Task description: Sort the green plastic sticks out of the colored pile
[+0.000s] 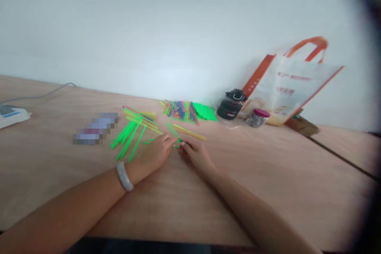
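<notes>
My left hand (162, 149), with a pale bangle (125, 176) at the wrist, and my right hand (196, 154) meet over the middle of the table. Their fingertips pinch a small green plastic piece (177, 143), partly hidden and blurred. A translucent green strip (172, 131) slants away from the fingers; whether it joins the held piece I cannot tell. Just beyond lie yellow and orange strips (190, 131). Thin green sticks (126, 137) spread beside my left hand, with yellow and pink ones (143, 117) behind them.
Against the wall lie multicoloured flat strips (180, 111) and a green stack (205, 112). To the right stand a dark bottle (230, 105), a red-lidded jar (257, 119) and a carrier bag (290, 87). A blurred-out flat object (97, 129) and a white device (13, 117) are left.
</notes>
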`<control>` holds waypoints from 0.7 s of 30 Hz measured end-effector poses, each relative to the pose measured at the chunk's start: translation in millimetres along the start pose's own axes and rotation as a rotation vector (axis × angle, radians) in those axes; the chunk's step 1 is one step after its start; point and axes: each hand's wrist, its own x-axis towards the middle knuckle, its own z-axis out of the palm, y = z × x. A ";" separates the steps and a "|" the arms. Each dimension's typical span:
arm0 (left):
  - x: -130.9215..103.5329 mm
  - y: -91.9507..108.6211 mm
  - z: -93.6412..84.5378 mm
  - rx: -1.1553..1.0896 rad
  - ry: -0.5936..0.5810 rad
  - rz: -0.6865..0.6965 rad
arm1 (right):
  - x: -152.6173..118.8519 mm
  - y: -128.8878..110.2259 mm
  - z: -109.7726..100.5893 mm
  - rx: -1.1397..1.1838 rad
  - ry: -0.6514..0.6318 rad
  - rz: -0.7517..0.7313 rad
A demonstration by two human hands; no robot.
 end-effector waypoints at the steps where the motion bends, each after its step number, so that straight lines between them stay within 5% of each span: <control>1: -0.3 0.3 -0.9 0.003 -0.010 -0.006 | -0.5 0.5 0.7 0.005 -0.001 0.003; 21: 1.2 7.3 -3.8 0.079 -0.073 -0.076 | -11.4 -12.4 4.3 -0.315 0.042 -0.209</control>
